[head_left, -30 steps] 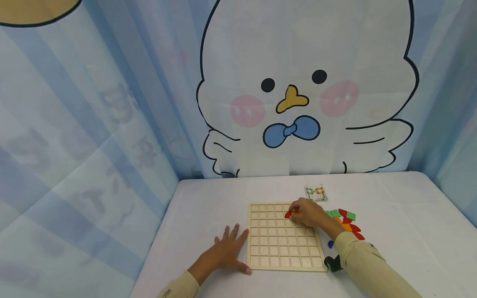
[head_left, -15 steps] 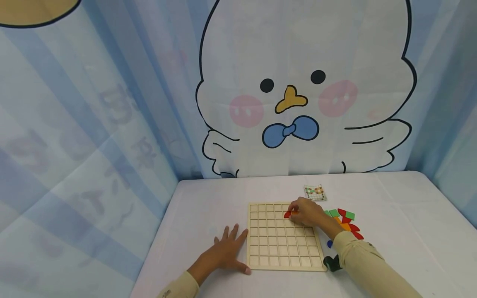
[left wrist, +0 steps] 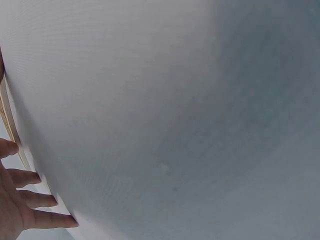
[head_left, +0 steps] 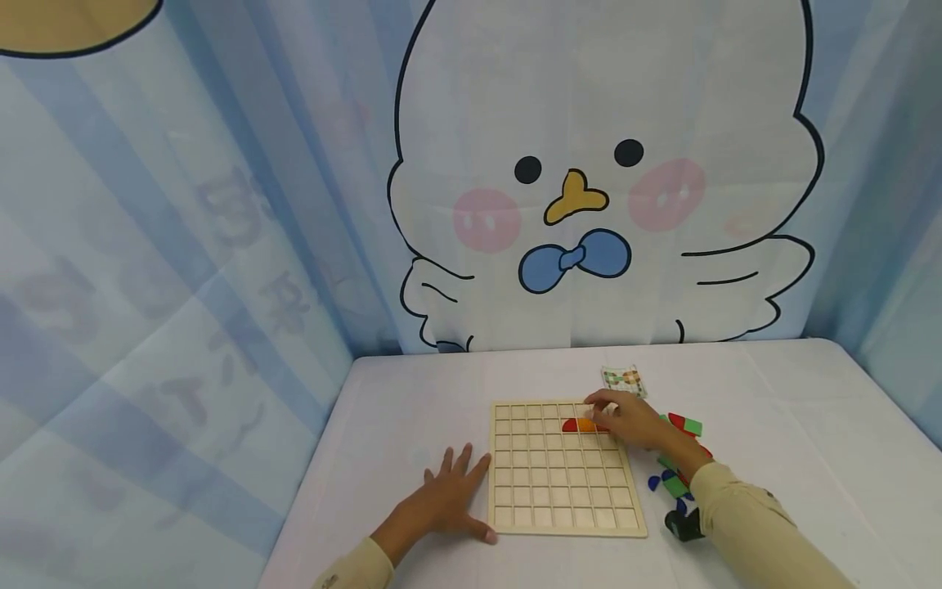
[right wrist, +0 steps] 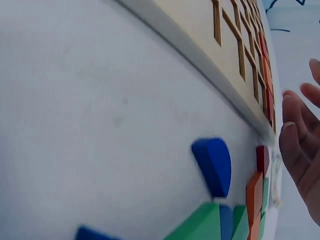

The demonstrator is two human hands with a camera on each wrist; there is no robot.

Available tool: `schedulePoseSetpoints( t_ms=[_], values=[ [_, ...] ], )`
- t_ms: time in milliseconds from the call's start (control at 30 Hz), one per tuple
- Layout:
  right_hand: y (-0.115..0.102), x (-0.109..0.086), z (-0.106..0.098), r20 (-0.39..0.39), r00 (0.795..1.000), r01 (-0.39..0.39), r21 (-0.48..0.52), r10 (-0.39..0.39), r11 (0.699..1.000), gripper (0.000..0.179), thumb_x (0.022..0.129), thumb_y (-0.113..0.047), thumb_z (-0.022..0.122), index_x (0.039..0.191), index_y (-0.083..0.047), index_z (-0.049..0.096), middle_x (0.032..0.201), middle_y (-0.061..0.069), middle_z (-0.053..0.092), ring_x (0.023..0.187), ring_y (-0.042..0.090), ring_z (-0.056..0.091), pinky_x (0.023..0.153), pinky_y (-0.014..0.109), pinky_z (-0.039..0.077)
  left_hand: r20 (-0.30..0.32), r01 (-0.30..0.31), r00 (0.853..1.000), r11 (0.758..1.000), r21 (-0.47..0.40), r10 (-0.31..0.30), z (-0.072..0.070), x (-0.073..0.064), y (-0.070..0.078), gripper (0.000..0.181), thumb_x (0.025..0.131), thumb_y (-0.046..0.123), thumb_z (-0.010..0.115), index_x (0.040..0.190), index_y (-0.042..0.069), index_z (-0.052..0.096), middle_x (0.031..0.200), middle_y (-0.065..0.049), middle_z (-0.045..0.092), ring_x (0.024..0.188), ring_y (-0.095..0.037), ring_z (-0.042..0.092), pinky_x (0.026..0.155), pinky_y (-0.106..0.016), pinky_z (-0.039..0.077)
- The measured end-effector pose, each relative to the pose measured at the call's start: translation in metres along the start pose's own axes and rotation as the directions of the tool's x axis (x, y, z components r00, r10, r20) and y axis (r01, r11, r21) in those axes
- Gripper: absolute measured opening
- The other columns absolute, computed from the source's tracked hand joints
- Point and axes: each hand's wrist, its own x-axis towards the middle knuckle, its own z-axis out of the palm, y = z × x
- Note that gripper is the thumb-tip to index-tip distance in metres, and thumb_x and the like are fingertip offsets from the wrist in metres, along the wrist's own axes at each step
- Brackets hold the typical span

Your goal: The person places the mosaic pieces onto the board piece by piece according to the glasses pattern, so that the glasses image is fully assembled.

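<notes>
A pale wooden grid board (head_left: 562, 477) lies on the white table. In one of its far rows sit a red quarter-round block (head_left: 570, 425), an orange block (head_left: 585, 425) and another red block (head_left: 602, 429), side by side. My right hand (head_left: 631, 419) hovers over the board's far right corner, just above that second red block; the right wrist view shows its fingers loosely bent with nothing between them. At the board's left side my left hand (head_left: 445, 497) rests on the table, fingers spread, forefinger and thumb at the board's edge.
Right of the board lie loose blocks: a green block (head_left: 693, 427), a blue one (head_left: 653, 483) and several more, partly hidden by the right forearm. A dark green object (head_left: 684, 525) sits nearer. Behind the board lies a small pattern card (head_left: 622, 379). A printed curtain surrounds the table.
My right hand has let go of the blocks in the far row and moved right, uncovering the orange block and part of the second red one. The left hand has stayed put.
</notes>
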Motion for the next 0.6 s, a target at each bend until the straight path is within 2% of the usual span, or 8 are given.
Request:
schedulePoseSetpoints(
  t_ms=[100,167,367,600],
  values=[
    [0.010,-0.008,-0.013,-0.010,0.998,-0.063,0.027,0.064,0.998,0.033,0.101,-0.029,0.061,0.123,-0.005,0.067,0.106,0.008,0.069,0.073,0.013,0.057,0.062,0.024,0.049,0.000,-0.002,1.000,1.000,0.006,0.002,-0.001,0.000,0.001,0.120,0.065,0.070,0.080,0.160,0.019,0.028,0.166,-0.021,0.019,0.149,-0.054,0.017,0.105,-0.078,0.030],
    [0.016,-0.013,-0.021,-0.008,0.994,-0.107,0.051,0.108,0.993,0.035,0.101,-0.030,0.061,0.124,-0.004,0.067,0.105,0.010,0.068,0.067,0.017,0.056,0.058,0.026,0.049,0.000,-0.001,1.000,1.000,0.011,0.001,-0.001,0.001,0.001,0.120,0.065,0.070,0.080,0.160,0.019,0.028,0.166,-0.021,0.019,0.149,-0.054,0.018,0.104,-0.078,0.030],
    [0.034,-0.028,-0.044,-0.050,0.982,-0.182,-0.002,0.181,0.983,0.037,0.100,-0.030,0.063,0.125,-0.003,0.066,0.104,0.011,0.067,0.067,0.018,0.055,0.058,0.026,0.050,0.001,-0.004,1.000,1.000,0.016,0.004,0.002,0.003,-0.001,0.121,0.065,0.072,0.079,0.160,0.019,0.028,0.166,-0.021,0.018,0.149,-0.054,0.017,0.104,-0.078,0.030],
    [0.057,-0.046,-0.061,-0.072,0.968,-0.246,-0.073,0.241,0.966,0.031,0.095,-0.017,0.067,0.122,-0.002,0.066,0.106,0.016,0.066,0.068,0.018,0.056,0.061,0.027,0.055,-0.002,-0.007,1.000,1.000,0.014,0.007,0.005,0.005,-0.003,0.121,0.064,0.073,0.079,0.160,0.021,0.028,0.167,-0.020,0.018,0.149,-0.054,0.017,0.104,-0.078,0.030]
  ],
)
